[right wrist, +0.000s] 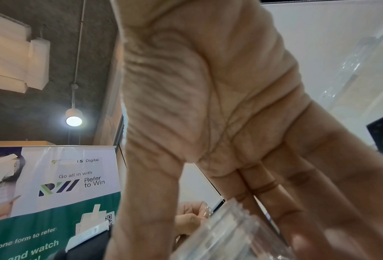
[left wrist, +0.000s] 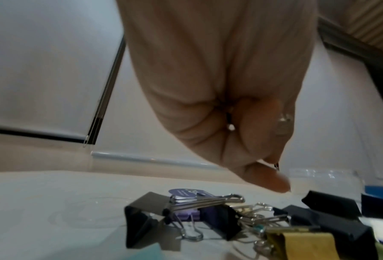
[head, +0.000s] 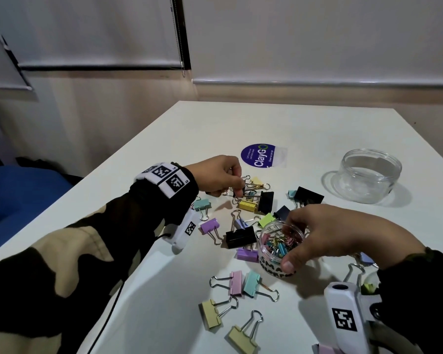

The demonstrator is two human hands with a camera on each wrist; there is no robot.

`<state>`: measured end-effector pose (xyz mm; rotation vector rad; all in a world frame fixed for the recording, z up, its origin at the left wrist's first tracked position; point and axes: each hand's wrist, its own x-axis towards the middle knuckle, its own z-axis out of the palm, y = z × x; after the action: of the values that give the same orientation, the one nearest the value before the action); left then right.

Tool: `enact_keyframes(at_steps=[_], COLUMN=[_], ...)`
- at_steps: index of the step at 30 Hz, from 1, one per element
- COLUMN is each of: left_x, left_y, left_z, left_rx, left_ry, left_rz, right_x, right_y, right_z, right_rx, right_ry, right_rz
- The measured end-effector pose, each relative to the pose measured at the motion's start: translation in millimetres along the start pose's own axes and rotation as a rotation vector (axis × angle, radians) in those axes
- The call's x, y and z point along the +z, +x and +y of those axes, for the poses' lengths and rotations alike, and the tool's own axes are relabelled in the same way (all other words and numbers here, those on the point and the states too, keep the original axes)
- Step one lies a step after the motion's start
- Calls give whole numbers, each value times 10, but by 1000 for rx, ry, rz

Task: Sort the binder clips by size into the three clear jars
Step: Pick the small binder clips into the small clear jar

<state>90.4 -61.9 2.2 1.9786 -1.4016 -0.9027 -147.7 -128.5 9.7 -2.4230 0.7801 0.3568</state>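
On the white table [head: 304, 129], my left hand [head: 238, 190] hovers just over the pile of binder clips [head: 256, 203] and pinches a small clip [left wrist: 282, 123], mostly hidden by curled fingers. From above, my right hand [head: 292, 245] grips a small clear jar [head: 274, 261] with handwritten lettering, thumb on the near rim and fingers on the far rim. Several small coloured clips lie inside. The right wrist view has the spread palm over the jar's rim [right wrist: 230, 228]. A wider clear jar [head: 368, 175] stands empty at the far right.
Large black clips [head: 241, 237] and pastel medium clips [head: 210, 226] are scattered mid-table. More pastel clips [head: 237, 283] lie near the front edge. A round blue sticker [head: 258, 155] is stuck beyond the pile. The table's left edge drops toward a blue seat [head: 23, 195].
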Motion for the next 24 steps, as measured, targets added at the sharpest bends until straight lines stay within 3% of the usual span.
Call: enact_keyframes(at_steps=[6,10,13,16,19,24], left_x=[3,-3,16,104,229,326], left_y=[53,100,77,-21,-148,-259], left_z=[-13,76,199,405,628,751], left_rx=[-47,-212,-242,-183,-125,-188], left_ry=[-227,-438,-544,-526,-366,-236], left_rz=[-4,-9,-47,-198,-384,-540], right_x=[1,9,8,7,14,9], right_y=[15,19,15,22,22,15], right_z=[10,25,22,23,20,26], right_rx=[-7,-6,-12,-18,-38,-34], right_ry=[-1,11,23,31,46,64], right_rz=[0,0,-3,-2,-5,2])
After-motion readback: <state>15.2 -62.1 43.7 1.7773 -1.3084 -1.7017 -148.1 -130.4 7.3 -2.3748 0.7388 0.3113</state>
